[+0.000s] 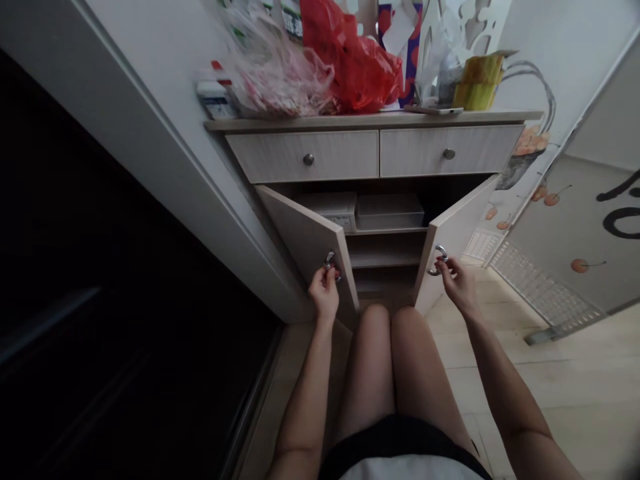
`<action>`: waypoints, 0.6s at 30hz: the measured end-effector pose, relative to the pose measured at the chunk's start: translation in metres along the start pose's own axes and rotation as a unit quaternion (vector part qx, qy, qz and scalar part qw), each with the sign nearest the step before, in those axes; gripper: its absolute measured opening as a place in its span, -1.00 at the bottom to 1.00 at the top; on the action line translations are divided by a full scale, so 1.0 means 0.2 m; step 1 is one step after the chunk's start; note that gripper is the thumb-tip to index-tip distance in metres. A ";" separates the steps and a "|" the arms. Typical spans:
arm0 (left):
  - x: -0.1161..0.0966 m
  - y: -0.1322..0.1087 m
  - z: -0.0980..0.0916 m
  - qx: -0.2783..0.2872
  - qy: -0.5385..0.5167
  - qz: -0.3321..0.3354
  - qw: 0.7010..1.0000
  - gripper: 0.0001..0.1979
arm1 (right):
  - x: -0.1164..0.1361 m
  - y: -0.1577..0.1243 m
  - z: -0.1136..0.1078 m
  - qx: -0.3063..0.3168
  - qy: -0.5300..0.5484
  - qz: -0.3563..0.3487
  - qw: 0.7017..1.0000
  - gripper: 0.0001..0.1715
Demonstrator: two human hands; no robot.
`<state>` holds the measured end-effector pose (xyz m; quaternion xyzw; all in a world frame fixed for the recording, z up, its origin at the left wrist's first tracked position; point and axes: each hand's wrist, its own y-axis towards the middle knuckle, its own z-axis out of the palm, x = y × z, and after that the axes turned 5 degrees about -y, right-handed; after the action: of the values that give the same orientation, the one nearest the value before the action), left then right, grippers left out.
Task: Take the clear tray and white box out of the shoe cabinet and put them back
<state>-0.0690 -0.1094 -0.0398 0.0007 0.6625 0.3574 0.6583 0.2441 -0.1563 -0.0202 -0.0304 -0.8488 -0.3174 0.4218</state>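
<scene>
Directly ahead of me, against the far wall, stands a pale wood cabinet. A dark opening fills the left side of the scene, and a panel printed with cherries leans in from the right. I crouch on the tiled floor with both knees just short of the cabinet base, which puts the lower compartment at arm level.

Two drawers run side by side under the top, both closed. Below them, the left door and the right door stand swung out toward me, each to its own side, so the inside is exposed between them. Two flat boxes sit side by side on the upper shelf; the lower shelves look bare, though they are dim.

On the cabinet top lie a red plastic bag, a clear bag to its left, a yellow package to the right and a flat device near the front edge.

Left hand: fingers curled closed around the left ring handle, at the free edge of the left door. Right hand: fingertips pinched on the right ring handle, palm otherwise loose. By my reading, the rings are gripped because they offer the only purchase on the flat door fronts, and one hand per door keeps both leaves controlled symmetrically.
</scene>
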 end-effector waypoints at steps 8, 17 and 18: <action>0.00 -0.01 -0.35 -0.118 0.045 0.023 0.992 -0.57 | -0.08 -0.15 -0.29 -0.065 -0.053 0.034 0.996 -0.36; 0.02 0.11 -0.79 -0.243 0.132 0.039 0.960 -0.66 | -0.28 -0.23 -0.64 -0.126 -0.152 0.109 0.974 -0.36; 0.02 0.13 -0.83 -0.254 0.139 0.036 0.956 -0.67 | -0.32 -0.24 -0.68 -0.130 -0.158 0.122 0.971 -0.37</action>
<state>-0.2268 -0.1673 -0.0516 -0.1921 0.6345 0.5342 0.5245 0.3636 -0.2568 -0.0313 -0.2383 -0.8458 -0.3627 0.3103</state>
